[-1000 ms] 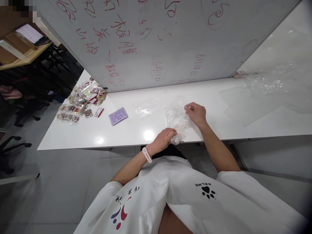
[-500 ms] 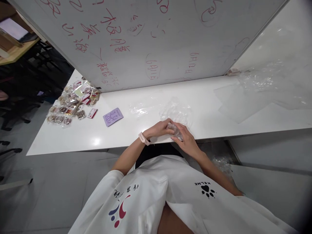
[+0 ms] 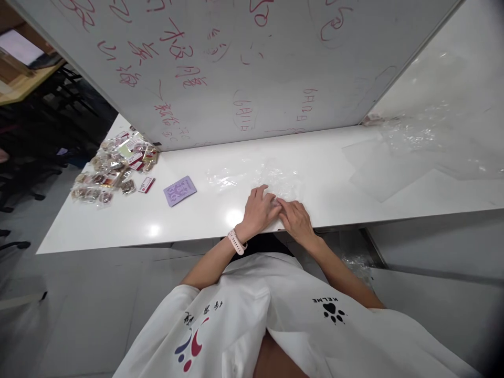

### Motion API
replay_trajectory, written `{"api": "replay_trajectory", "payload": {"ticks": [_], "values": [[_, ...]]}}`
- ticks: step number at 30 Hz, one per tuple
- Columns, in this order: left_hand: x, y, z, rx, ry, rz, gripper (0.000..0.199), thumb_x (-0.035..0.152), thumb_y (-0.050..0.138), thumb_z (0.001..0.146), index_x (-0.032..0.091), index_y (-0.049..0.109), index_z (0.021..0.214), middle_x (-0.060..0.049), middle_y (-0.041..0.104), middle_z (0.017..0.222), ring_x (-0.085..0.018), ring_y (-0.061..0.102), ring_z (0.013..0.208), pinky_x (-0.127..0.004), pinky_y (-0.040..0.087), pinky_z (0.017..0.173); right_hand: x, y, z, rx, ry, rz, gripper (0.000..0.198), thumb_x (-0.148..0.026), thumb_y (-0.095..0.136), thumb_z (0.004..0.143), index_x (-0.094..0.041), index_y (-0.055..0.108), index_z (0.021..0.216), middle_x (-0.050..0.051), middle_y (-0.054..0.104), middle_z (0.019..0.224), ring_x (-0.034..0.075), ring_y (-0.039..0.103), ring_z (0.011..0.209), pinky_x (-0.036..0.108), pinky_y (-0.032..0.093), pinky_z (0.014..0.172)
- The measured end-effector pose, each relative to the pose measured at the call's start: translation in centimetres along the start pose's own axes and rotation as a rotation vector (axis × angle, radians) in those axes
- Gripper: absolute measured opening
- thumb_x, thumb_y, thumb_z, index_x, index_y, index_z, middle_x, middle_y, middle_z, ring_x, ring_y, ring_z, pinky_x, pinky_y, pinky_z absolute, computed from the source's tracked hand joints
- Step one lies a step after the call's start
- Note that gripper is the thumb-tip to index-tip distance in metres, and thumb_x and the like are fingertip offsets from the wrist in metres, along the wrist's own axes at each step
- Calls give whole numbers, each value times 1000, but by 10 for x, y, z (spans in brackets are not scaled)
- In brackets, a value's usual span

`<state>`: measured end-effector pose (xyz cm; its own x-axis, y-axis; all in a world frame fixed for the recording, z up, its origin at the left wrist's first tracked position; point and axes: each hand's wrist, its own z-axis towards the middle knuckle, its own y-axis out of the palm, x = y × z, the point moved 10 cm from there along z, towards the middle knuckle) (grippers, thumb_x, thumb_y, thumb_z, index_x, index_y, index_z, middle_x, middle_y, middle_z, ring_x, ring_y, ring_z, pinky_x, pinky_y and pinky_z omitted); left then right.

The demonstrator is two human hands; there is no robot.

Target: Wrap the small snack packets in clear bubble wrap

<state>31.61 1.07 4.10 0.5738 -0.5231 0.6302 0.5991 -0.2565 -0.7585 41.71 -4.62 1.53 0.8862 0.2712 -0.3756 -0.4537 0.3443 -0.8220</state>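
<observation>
meeting at crumpled clear plastic (image 3: 281, 181), the left hand (image 3: 258, 211) and right hand (image 3: 298, 220) curled half-open against it; whether either gripped it was unclear.

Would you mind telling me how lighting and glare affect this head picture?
In the head view, two bright glare patches lie on the glossy white tabletop, one beside the bare left hand; the same view shows small highlights on crinkled clear plastic film, its outline hard to trace; that view's lower-right corner darkens.
</observation>
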Motion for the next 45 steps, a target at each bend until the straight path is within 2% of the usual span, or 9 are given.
{"api": "replay_trajectory", "payload": {"ticks": [3,7,12,15,20,30,38,41,45], "values": [[-5,1,2,-8,50,-12,27,43,55,95,20,59,108,-11,65,113,-26,57,107,-39,44,89,21,8,20,-127,112,141,41,-42,36,104,-19,63,124,10,73,96,25,65,88,38,49,82],[-46,8,21,-75,-242,-46,43,57,47,95,20,55,76,-3,55,66,-20,52,64,-30,34,62,40,13,45,-244,263,200,41,-48,39,102,-22,63,122,5,72,88,23,66,81,34,48,73],[-63,4,40,-54,-420,-107,35,55,58,89,20,55,87,1,52,58,-18,50,57,-29,30,60,12,-4,43,-99,-22,84,39,-45,50,98,-21,60,127,12,63,130,29,55,117,44,45,96],[-59,1,37,-12,-425,-179,36,47,60,89,19,53,110,-1,59,70,-20,56,66,-31,39,66,8,5,31,-109,-60,81,40,-44,49,99,-20,58,130,12,64,126,29,56,114,44,46,96],[-43,-30,-7,458,-333,-372,34,39,58,91,20,50,119,-14,56,127,-24,54,119,-41,44,100,43,15,47,-64,198,69,41,-44,33,102,-17,64,104,15,69,100,28,60,94,41,47,82],[-52,43,-15,218,-658,-1262,63,41,80,77,24,49,129,-14,45,152,-23,49,137,-33,48,104,69,22,50,-178,537,496,51,-67,44,89,-23,40,63,-2,45,58,14,42,57,27,31,56],[-46,46,-10,313,-632,-1421,42,38,88,63,14,64,88,-3,69,83,-14,65,77,-28,51,77,48,39,26,-231,650,939,55,-74,64,73,-20,54,68,-1,53,63,13,49,60,25,41,55],[-41,30,-16,335,-555,-1445,40,36,87,65,16,67,94,-3,71,89,-15,66,83,-29,52,81,47,10,23,-64,626,872,55,-61,75,71,-21,65,106,7,67,107,20,62,93,29,53,71],[-15,15,-15,132,-409,-1286,31,43,78,77,16,69,89,-4,69,81,-18,66,75,-33,53,74,9,11,11,-312,543,1188,61,-56,71,80,-29,56,133,7,65,120,20,68,90,31,58,62]]}}
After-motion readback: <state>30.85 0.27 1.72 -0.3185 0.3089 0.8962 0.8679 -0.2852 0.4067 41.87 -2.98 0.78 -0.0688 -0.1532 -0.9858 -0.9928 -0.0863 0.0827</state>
